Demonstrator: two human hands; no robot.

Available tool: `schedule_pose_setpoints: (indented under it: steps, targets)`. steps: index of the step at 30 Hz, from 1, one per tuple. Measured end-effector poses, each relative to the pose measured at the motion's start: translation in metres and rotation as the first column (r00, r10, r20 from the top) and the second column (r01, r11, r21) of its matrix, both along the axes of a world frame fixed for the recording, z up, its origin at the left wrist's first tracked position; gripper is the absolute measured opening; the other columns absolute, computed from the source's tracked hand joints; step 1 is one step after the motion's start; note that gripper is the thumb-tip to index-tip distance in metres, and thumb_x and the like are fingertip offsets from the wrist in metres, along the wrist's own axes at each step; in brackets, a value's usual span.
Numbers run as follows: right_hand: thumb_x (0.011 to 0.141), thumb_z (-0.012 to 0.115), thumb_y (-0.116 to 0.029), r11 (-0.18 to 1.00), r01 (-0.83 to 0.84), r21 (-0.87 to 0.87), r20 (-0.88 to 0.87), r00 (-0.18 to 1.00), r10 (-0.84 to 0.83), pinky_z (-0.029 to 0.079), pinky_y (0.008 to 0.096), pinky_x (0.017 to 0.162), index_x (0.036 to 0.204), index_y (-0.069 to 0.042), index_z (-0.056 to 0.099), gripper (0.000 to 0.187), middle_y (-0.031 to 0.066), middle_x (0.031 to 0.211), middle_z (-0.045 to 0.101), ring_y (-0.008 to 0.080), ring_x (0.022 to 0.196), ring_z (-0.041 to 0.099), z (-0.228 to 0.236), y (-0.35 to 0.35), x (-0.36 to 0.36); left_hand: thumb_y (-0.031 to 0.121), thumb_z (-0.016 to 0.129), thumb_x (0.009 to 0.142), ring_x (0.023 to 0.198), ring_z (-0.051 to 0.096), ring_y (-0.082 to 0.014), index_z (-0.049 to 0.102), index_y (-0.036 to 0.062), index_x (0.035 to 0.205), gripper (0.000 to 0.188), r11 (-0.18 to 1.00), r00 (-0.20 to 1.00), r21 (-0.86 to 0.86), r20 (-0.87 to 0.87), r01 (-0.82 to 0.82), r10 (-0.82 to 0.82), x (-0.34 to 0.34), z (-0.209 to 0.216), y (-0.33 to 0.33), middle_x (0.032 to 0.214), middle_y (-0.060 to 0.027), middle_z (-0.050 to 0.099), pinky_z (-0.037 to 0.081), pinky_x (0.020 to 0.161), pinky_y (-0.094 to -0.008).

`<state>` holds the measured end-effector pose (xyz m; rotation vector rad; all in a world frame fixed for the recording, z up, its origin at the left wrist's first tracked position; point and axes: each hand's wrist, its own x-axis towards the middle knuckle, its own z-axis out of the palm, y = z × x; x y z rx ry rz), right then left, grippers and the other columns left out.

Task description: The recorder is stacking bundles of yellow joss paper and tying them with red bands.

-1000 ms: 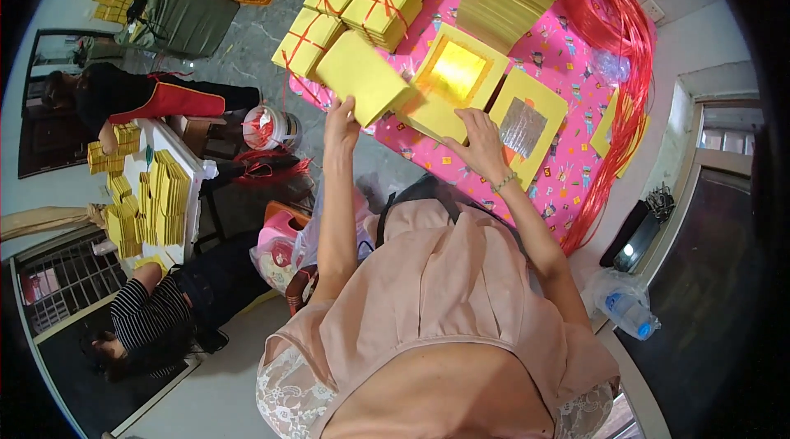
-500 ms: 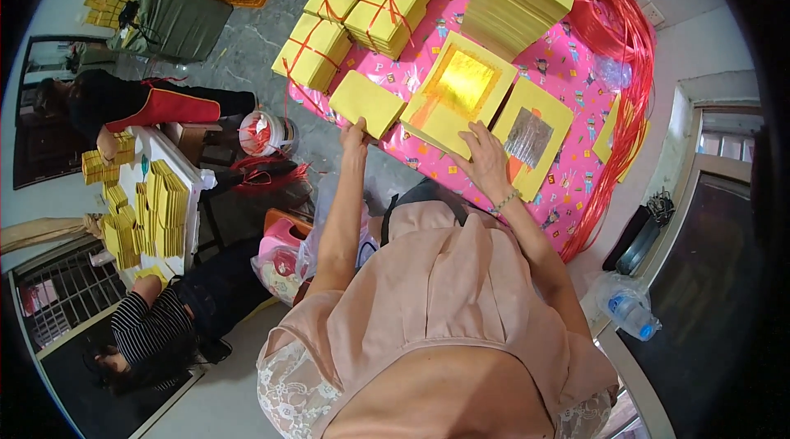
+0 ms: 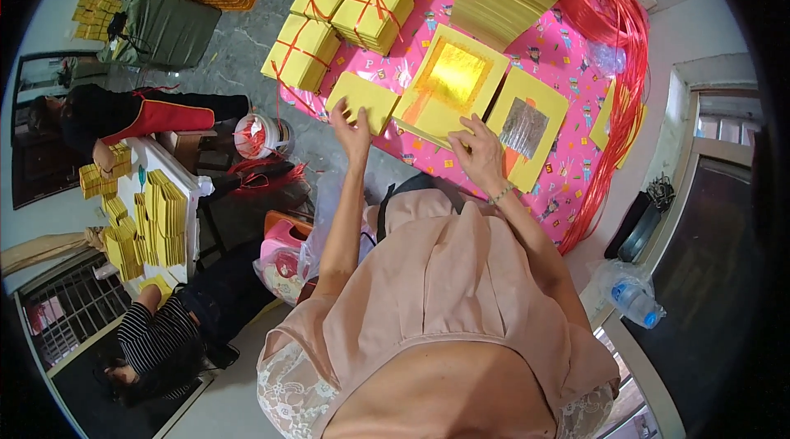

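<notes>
My left hand [image 3: 352, 133] is open, fingers apart, over the near edge of a small yellow paper stack [image 3: 368, 100]. My right hand [image 3: 480, 155] has bent fingers and thumb at the near right corner of a sheet of yellow paper with a gold foil square [image 3: 455, 73]. That sheet lies on top of a flat pile. Close to its right is a yellow sheet with a silver foil patch [image 3: 527, 128]. All of them lie on a pink patterned tablecloth [image 3: 444, 161].
Bundles of yellow paper tied with red strips [image 3: 304, 52] stand at the far left of the table, beside a tall paper stack [image 3: 502, 7]. Red plastic strips [image 3: 629, 110] hang along the right edge. Two people work at a white table [image 3: 191, 217] on the left.
My left hand has loosened, its fingers now spread over the small stack. My right hand has gone from lying flat on the foil sheet to curled fingers at its corner.
</notes>
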<state>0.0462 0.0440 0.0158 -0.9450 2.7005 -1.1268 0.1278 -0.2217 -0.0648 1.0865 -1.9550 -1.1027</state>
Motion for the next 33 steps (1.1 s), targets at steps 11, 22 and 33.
schedule_pose_setpoints:
  steps: [11, 22, 33]
  targets:
    - [0.081, 0.071, -0.025, 0.977, 0.169, -0.132, 0.187, 0.972, -0.143, 0.041, 0.0421, 0.097, 0.080, -0.007, 0.074, 0.019, 0.0115, 0.105, 0.069, 0.0325, 0.112, 0.056, -0.008, -0.008, -0.005, 0.015, 0.079, 0.072, 0.115, 0.056, -0.0317, 0.064, 0.0137, 0.120, 0.051, 0.557, 0.555, -0.029, 0.132, 0.830, -0.821, -0.019, 0.089, 0.009, 0.128, -0.0129, 0.055, 0.048, 0.095, -0.0392]
    - [0.079, 0.073, -0.023, 0.965, 0.220, -0.145, 0.222, 0.957, -0.184, 0.042, 0.0412, 0.094, 0.080, -0.002, 0.074, 0.021, 0.0101, 0.099, 0.071, 0.0304, 0.105, 0.058, -0.013, -0.010, -0.013, 0.021, 0.079, 0.077, 0.107, 0.061, -0.0285, 0.065, 0.0100, 0.115, 0.042, 0.564, 0.556, 0.045, 0.118, 0.824, -0.822, -0.027, 0.084, 0.011, 0.126, -0.0138, 0.057, 0.053, 0.080, -0.0349]
    - [0.093, 0.058, -0.020, 0.996, 0.081, -0.039, 0.005, 0.997, -0.081, 0.046, 0.0440, 0.082, 0.088, -0.005, 0.064, 0.017, 0.0128, 0.084, 0.065, 0.0366, 0.083, 0.060, 0.011, -0.010, -0.010, 0.021, 0.079, 0.070, 0.104, 0.058, -0.0296, 0.067, 0.0102, 0.111, 0.044, 0.451, 0.466, -0.165, 0.072, 0.877, -0.882, -0.052, 0.067, 0.005, 0.109, -0.0089, 0.065, 0.046, 0.093, -0.0399]
